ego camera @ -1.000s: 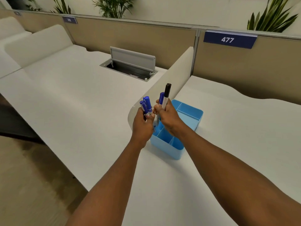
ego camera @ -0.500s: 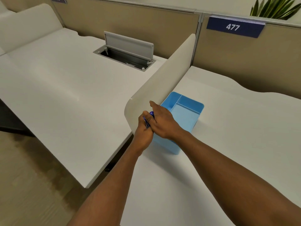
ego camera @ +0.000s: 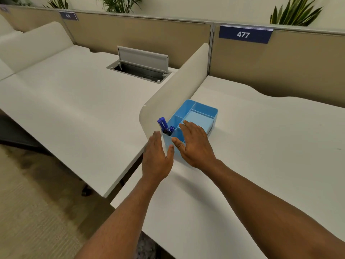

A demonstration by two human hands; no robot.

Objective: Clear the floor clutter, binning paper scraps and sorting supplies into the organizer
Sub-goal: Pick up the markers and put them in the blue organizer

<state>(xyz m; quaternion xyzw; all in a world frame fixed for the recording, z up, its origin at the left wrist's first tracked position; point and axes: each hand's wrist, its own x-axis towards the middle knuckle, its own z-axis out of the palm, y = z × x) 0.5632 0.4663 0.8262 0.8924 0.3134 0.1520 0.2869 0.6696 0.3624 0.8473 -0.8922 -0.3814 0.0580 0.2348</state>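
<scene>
Markers (ego camera: 164, 126) stand in the near-left compartment of the blue organizer (ego camera: 203, 113) on the desk (ego camera: 261, 146) by the divider (ego camera: 177, 94), left hand (ego camera: 155, 157) & right hand (ego camera: 196, 144) empty w/ fingers straight & apart, so sorting step looks done; next prob. means going back to the floor for more clutter.

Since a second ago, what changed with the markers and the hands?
Both hands let go: the markers they gripped now stand in the organizer's near-left compartment. The left hand and right hand have opened and drawn back, holding nothing. The organizer stays on the desk beside the divider.
</scene>
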